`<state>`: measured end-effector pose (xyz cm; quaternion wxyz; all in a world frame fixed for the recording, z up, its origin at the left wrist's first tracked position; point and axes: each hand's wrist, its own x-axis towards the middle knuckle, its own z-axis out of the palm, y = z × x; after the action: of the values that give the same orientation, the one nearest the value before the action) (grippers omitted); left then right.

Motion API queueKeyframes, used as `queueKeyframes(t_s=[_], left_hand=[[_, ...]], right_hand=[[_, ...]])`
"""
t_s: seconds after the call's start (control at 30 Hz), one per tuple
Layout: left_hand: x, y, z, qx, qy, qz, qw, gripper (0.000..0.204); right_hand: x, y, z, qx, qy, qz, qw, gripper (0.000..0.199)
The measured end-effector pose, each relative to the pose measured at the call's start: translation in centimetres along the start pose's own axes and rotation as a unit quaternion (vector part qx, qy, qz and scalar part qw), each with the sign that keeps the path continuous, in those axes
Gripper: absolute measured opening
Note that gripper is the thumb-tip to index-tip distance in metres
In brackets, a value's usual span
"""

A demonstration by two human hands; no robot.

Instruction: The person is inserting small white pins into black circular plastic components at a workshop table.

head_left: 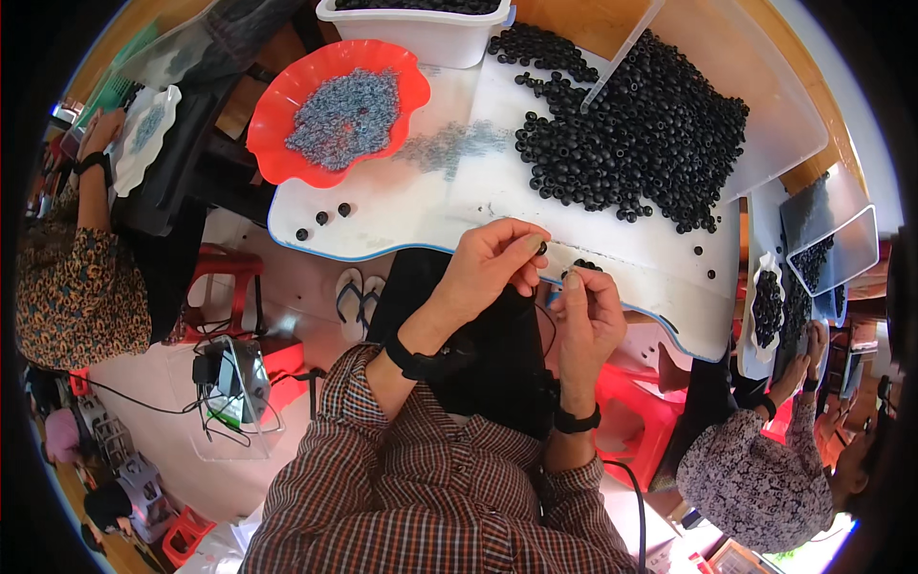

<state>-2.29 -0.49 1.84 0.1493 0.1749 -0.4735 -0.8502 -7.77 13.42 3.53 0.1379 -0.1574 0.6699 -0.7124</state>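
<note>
My left hand (490, 266) is in front of the white table's near edge, thumb and forefinger pinching a small round black part (542, 248). Close beside it, my right hand (590, 314) is closed, its thumb and fingertips pressed together; what it grips is hidden. Some black pieces (585, 264) show just behind its fingertips, and I cannot tell whether they are in the hand or on the table. A big heap of black ring-like parts (631, 143) spreads beyond my hands. At the left, a red scalloped dish (270, 143) holds a pile of tiny grey-blue pieces (346, 120).
Three loose black parts (322, 218) lie near the left table edge (382, 251). A clear plastic bin (779, 124) lies tipped beside the heap; a white tub (411, 33) stands at the back. Other people work left and right. Red stools (636, 430) stand below.
</note>
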Motion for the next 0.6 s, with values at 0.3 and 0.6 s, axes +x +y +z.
queueKeyframes(t_s=[0.3, 0.6], left_hand=[[-1.2, 0.1, -0.5, -0.138, -0.016, -0.035, 0.990, 0.023], [-1.3, 0.0, -0.8, -0.152, -0.013, -0.012, 0.988, 0.023]], right_hand=[[0.4, 0.1, 1.8, 0.025, -0.040, -0.020, 0.999, 0.005], [0.6, 0.2, 2.4, 0.022, -0.057, -0.036, 0.998, 0.005]])
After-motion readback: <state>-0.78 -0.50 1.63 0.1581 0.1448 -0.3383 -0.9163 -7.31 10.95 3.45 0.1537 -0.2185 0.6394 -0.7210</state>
